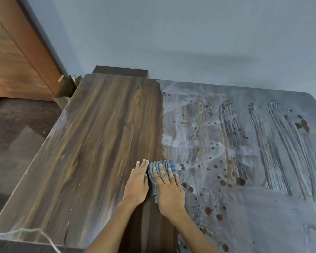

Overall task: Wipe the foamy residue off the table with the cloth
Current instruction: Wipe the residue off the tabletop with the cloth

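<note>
Both forearms enter from the bottom edge and angle up toward the middle of the table, converging. Wrists low, palms down.

Right hand: flat on the cloth, fingers straight and slightly spread, tips pointing away from the person toward the wall. Nothing curled or pinched; the palm and fingers press the fabric against the tabletop.

Left hand: flat on bare wood just beside the cloth's left edge, fingers straight and held together, also pointing toward the wall. Whether its little-finger side touches the cloth cannot be told. It holds nothing.

Cloth: blue-grey, ribbed, bunched under the right hand. Long axis runs near-to-far, roughly in line with the right forearm; its far end fans out past the fingertips, its near end shows as a narrow strip between the two hands. It sits in the near-middle of the table, right on the border between clean and soiled surface.

Foamy residue: pale grey film over the right part of the table, with long streaks running near-to-far and scattered dark brown spots where wood shows through. Left part of the tabletop shows dark wood grain, with a faint pale haze along the left edge.

Wooden cabinet stands at upper left, well apart from the table. A thin cord lies across the near-left corner.
</note>
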Tool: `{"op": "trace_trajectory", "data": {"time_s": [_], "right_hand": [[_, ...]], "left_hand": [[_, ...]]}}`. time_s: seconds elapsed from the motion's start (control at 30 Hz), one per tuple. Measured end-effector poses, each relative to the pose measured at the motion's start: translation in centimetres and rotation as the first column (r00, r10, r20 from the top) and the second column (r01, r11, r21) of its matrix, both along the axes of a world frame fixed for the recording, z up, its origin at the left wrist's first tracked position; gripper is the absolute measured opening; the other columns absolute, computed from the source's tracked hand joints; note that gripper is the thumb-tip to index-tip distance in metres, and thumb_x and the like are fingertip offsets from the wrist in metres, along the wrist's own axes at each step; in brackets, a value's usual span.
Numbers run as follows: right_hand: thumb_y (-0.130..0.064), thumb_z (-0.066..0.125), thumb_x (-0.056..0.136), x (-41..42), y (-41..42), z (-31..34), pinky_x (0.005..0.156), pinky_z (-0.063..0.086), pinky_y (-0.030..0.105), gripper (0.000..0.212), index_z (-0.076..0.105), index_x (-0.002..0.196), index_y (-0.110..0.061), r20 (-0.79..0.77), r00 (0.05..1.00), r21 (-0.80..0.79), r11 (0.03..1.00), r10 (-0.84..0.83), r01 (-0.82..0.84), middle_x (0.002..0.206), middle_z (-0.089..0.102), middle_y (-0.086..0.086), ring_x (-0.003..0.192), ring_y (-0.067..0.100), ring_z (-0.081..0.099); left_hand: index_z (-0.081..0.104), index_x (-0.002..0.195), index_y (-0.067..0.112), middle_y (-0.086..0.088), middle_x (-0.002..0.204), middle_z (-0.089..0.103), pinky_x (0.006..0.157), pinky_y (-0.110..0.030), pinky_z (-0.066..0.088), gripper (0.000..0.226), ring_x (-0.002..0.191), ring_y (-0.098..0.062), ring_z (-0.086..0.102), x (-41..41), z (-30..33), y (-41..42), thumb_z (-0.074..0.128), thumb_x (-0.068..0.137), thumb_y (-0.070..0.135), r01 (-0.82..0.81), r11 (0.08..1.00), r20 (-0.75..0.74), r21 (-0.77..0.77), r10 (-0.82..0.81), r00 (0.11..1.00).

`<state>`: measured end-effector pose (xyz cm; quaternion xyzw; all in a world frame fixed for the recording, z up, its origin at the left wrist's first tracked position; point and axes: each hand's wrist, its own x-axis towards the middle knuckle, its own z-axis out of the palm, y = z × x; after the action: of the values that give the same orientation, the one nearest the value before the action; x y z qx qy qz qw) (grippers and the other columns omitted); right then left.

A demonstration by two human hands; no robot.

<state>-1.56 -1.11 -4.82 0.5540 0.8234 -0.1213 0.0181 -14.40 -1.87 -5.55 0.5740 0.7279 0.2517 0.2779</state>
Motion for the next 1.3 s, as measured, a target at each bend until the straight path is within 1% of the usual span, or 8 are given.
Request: {"op": "trace_trajectory", "data": {"time_s": [0.3,0.33,0.4,0.47,0.77,0.97,1.1,1.3], "right_hand": [[-0.028,0.082,0.062,-2.4,9.5,-0.5,0.099,0.036,0.04,0.076,0.052,0.132,-0.025,-0.091,0.992,0.023,0.995,-0.09,0.093,0.139,0.049,-0.002,0.124,0.023,0.051],[-0.028,0.075,0.072,-2.8,10.8,-0.1,0.104,0.03,0.041,0.073,0.043,0.138,-0.026,-0.096,0.99,0.001,0.995,-0.101,0.102,0.146,0.039,-0.002,0.131,0.024,0.043],[-0.028,0.047,0.094,-3.6,14.0,0.2,0.115,0.007,0.04,0.065,0.012,0.149,-0.029,-0.099,0.992,-0.037,0.996,-0.082,0.078,0.156,0.004,-0.005,0.145,0.023,0.01],[-0.028,0.032,0.099,-4.2,17.2,0.6,0.117,-0.004,0.038,0.061,-0.005,0.149,-0.03,-0.091,0.99,-0.088,0.991,-0.106,0.098,0.156,-0.012,-0.007,0.145,0.019,-0.009],[-0.029,0.03,0.1,-7.3,29.7,0.6,0.118,0.001,0.042,0.059,-0.002,0.149,-0.027,-0.061,0.982,-0.034,0.983,-0.181,0.179,0.158,-0.006,-0.002,0.145,0.023,-0.005],[-0.03,0.026,0.101,-8.5,35.9,-0.3,0.118,0.002,0.042,0.055,0.001,0.15,-0.027,-0.044,0.979,0.009,0.98,-0.199,0.199,0.158,-0.003,-0.001,0.145,0.024,-0.002],[-0.03,0.022,0.101,-9.1,39.1,-0.8,0.118,0.004,0.043,0.051,0.005,0.15,-0.028,-0.042,0.979,0.054,0.978,-0.199,0.201,0.158,0.001,-0.001,0.145,0.025,0.001],[-0.028,0.02,0.102,-9.4,43.8,-0.7,0.117,0.005,0.043,0.049,0.007,0.149,-0.03,-0.03,0.991,0.044,0.99,-0.13,0.131,0.158,0.002,-0.001,0.145,0.025,0.002]], "left_hand": [[-0.001,0.148,0.014,0.001,0.156,0.002,0.113,-0.024,-0.005,0.061,0.142,-0.011,-0.006,-0.2,0.6,7.2,0.032,0.097,0.008,0.077,0.994,0.014,-0.083,-0.076,0.997],[-0.001,0.148,0.014,0.001,0.156,0.001,0.113,-0.024,-0.005,0.06,0.142,-0.01,-0.006,-0.4,0.7,8.4,0.031,0.098,0.009,0.091,0.992,0.011,-0.087,-0.09,0.996],[-0.001,0.148,0.014,0.002,0.157,0.001,0.113,-0.023,-0.004,0.058,0.142,-0.01,-0.006,-1.0,0.7,11.1,0.029,0.098,0.009,0.114,0.99,0.001,-0.087,-0.115,0.993],[-0.001,0.148,0.015,0.002,0.157,0.001,0.112,-0.022,-0.004,0.058,0.142,-0.01,-0.006,-1.8,0.7,13.8,0.028,0.098,0.009,0.148,0.985,-0.04,-0.083,-0.152,0.988],[0.007,0.148,0.018,0.005,0.156,0.003,0.11,-0.02,-0.005,0.051,0.143,-0.009,-0.003,-3.6,-0.2,23.6,0.025,0.1,0.025,0.161,0.986,-0.244,0.035,-0.148,0.958],[0.009,0.148,0.019,0.005,0.156,0.004,0.113,-0.023,-0.002,0.052,0.143,-0.009,-0.002,-5.4,-0.9,29.3,0.019,0.1,0.035,0.208,0.978,-0.323,0.031,-0.187,0.928],[0.008,0.148,0.021,0.006,0.156,0.004,0.114,-0.025,-0.001,0.068,0.143,-0.008,-0.002,-6.2,-1.4,31.1,-0.005,0.087,0.049,0.221,0.975,-0.397,0.037,-0.189,0.898],[0.008,0.148,0.022,0.008,0.155,0.001,0.114,-0.025,-0.005,0.062,0.14,-0.006,-0.008,-6.0,-1.6,31.0,-0.001,0.091,0.046,0.2,0.977,-0.423,0.072,-0.152,0.893]]}}
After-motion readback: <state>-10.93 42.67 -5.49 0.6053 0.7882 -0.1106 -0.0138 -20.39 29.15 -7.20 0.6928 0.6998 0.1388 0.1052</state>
